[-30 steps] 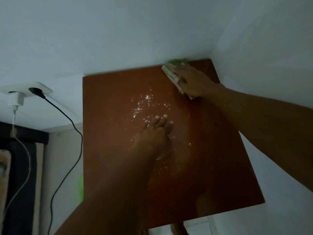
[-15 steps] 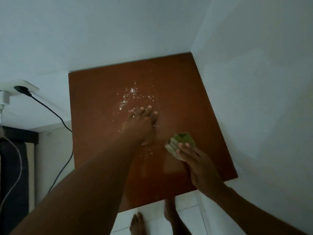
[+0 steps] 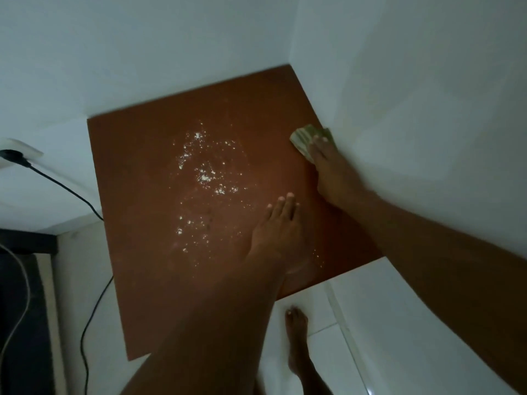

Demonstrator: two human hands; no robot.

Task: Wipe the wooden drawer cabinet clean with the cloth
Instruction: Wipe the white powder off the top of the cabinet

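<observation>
The reddish-brown top of the wooden drawer cabinet point(image 3: 137, 172) fills the middle of the view, tucked into a corner between two white walls. White crumbs and powder point(image 3: 204, 175) are scattered over its centre. My right hand point(image 3: 332, 172) presses a folded green cloth point(image 3: 303, 136) flat against the top at the right edge, next to the wall. My left hand point(image 3: 278, 235) lies flat on the top with its fingers together, just right of the crumbs, holding nothing.
A black plug sits in a white wall socket point(image 3: 17, 155) at the left, and its black cable point(image 3: 85, 280) hangs down beside the cabinet. A white cable point(image 3: 20, 280) and dark furniture are at the far left. My bare foot point(image 3: 298, 337) stands on white floor tiles.
My right hand has slid the cloth from the front of the top back up along the right edge toward the wall. My left hand has shifted right, off the crumbs.
</observation>
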